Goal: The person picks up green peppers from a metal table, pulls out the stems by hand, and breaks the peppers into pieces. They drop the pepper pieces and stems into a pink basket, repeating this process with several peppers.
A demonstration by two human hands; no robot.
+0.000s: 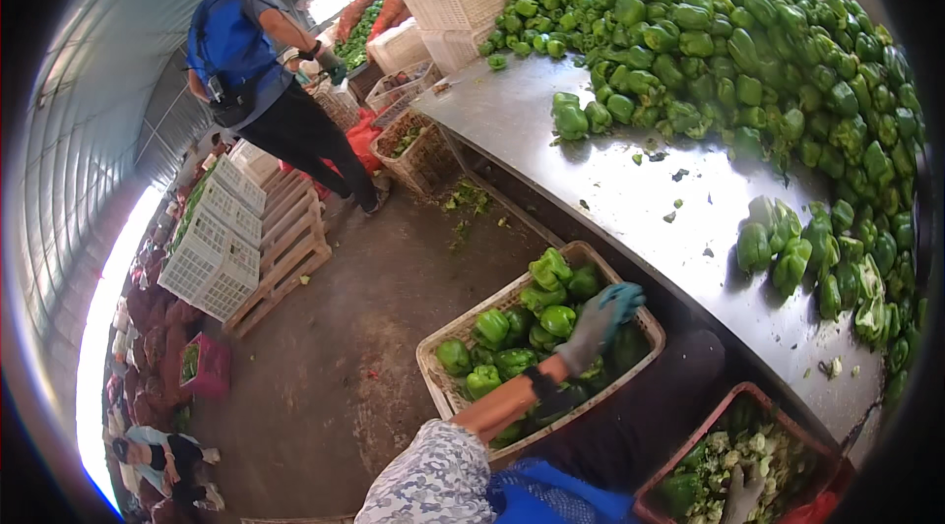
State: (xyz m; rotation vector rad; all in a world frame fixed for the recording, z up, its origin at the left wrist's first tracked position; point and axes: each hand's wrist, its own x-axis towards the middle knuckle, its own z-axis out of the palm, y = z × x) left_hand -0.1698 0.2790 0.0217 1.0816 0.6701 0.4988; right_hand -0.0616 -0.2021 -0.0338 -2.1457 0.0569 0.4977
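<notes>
My left hand, in a grey and teal work glove, is over the right part of a pale plastic crate of green bell peppers. Its fingers stretch toward the crate's far right edge, and I see no pepper held in them. At the lower right, a red-rimmed crate holds cut pepper pieces and pale cores. My right hand, gloved in grey, reaches low into that crate. Its fingers are too indistinct to read, and the bottom edge of the view cuts it off.
A metal table beside me bears a large heap of bell peppers. Its edge runs beside the crates. Across the floor, a person stands near more crates, white crates stand on a wooden pallet, and another person sits lower left.
</notes>
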